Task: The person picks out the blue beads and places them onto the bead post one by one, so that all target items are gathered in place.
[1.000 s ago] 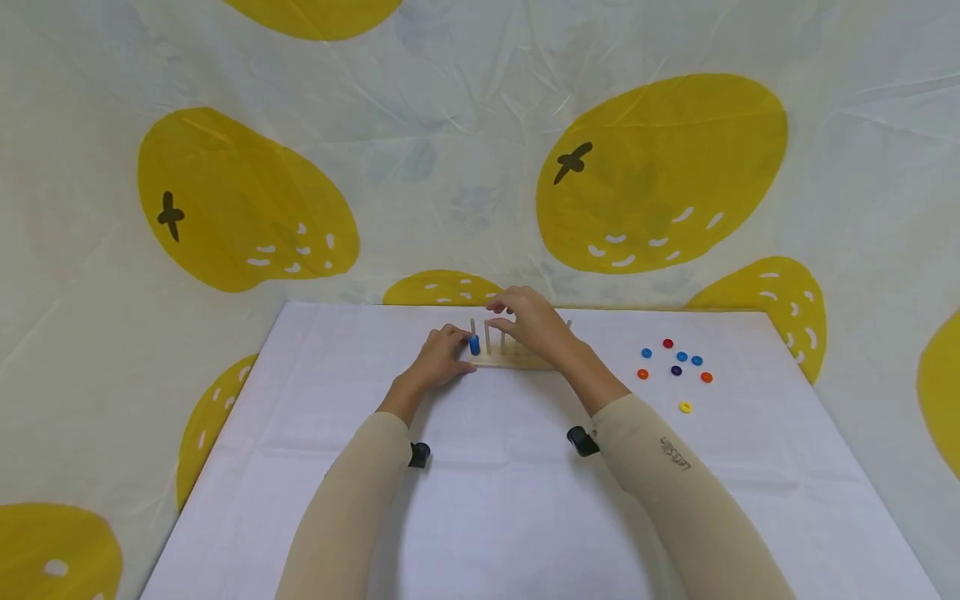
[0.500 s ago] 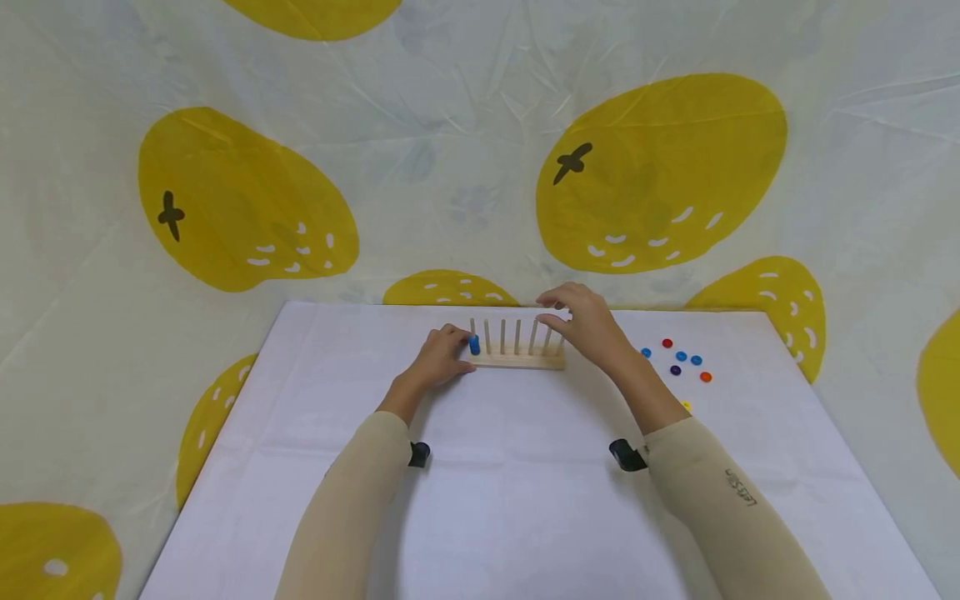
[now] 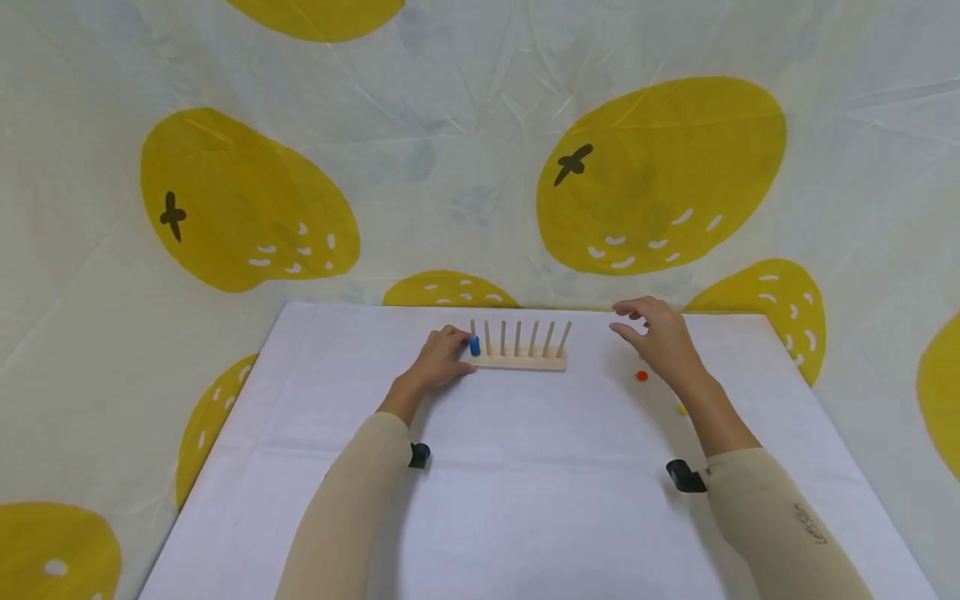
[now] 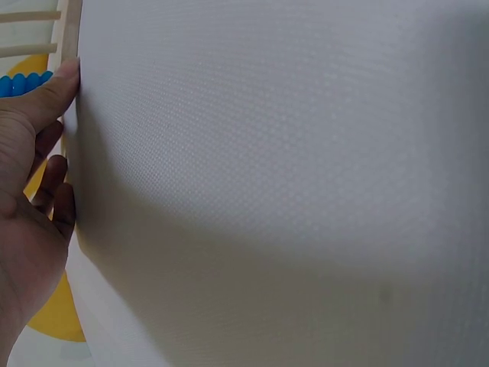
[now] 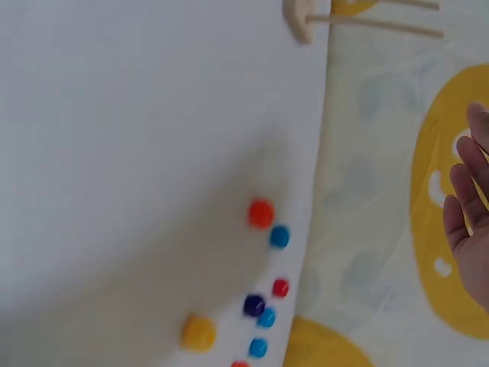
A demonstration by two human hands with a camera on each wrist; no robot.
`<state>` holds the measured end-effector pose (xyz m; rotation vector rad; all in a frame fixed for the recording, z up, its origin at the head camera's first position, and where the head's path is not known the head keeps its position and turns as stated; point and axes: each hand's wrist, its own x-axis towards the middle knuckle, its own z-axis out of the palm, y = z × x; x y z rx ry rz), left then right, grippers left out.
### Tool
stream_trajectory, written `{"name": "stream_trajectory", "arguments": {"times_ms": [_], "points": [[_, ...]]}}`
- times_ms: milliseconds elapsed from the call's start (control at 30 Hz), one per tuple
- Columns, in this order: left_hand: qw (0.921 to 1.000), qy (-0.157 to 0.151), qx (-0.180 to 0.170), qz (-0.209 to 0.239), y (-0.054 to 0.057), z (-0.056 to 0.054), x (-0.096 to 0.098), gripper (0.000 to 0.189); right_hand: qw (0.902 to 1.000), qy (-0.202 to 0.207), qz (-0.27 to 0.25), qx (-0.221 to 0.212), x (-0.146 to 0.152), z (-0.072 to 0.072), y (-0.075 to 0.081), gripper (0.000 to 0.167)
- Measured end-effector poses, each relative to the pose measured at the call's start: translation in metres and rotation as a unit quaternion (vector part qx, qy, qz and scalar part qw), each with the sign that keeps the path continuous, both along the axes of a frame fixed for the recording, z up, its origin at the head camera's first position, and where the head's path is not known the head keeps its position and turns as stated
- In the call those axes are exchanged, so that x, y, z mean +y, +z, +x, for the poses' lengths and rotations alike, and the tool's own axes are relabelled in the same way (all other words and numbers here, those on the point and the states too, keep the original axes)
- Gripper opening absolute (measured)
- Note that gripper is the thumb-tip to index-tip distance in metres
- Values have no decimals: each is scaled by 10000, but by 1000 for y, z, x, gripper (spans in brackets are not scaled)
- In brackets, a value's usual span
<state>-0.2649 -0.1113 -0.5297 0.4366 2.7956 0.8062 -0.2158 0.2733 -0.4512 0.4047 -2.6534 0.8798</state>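
Note:
At the far side of the table stands a wooden peg rack [image 3: 521,362] with a row of upright pegs. Several blue beads [image 3: 475,346] are stacked on its leftmost peg; they also show in the left wrist view as blue beads [image 4: 23,82]. My left hand [image 3: 437,358] holds the rack's left end, thumb at the base's front. To the right of the rack my right hand [image 3: 663,340] hovers with nothing in it, thumb and fingers apart. Below it an orange bead [image 3: 642,376] and a yellow bead [image 3: 682,409] lie on the table; the hand hides others from the head view.
In the right wrist view lie loose beads: an orange bead [image 5: 260,213], a red bead [image 5: 280,287], a dark purple bead [image 5: 254,306], a yellow bead [image 5: 199,334] and several blue ones. A white cloth [image 3: 495,500] covers the table; a patterned curtain [image 3: 450,167] hangs behind.
My right hand has moved right, from over the rack's pegs to above the loose beads, uncovering the pegs. The left hand and the blue stack have stayed in place.

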Motion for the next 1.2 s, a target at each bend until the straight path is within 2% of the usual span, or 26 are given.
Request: {"name": "stream_trajectory", "arguments": {"times_ms": [167, 367, 633, 800, 900, 1033, 1200], "points": [[10000, 35, -55, 27, 0, 1, 0, 61, 9985, -368, 85, -408, 27, 4, -17, 32], [10000, 35, -76, 47, 1, 1, 0, 61, 9950, -570, 303, -762, 48, 4, -37, 37], [9999, 69, -132, 83, -1, 1, 0, 61, 9877, -780, 353, -1310, 57, 1, -57, 38], [9999, 78, -131, 80, 0, 1, 0, 61, 9776, -935, 398, -1841, 56, 1, -62, 42], [9999, 30, -78, 61, 0, 1, 0, 61, 9762, -931, 558, -1880, 57, 2, -66, 42], [10000, 5, -67, 56, 1, 1, 0, 61, 9779, -939, 780, -1695, 57, 2, -72, 39], [9999, 26, -88, 90, 2, 0, 1, 61, 9761, -1083, 787, -1711, 55, 2, -72, 35]]}}
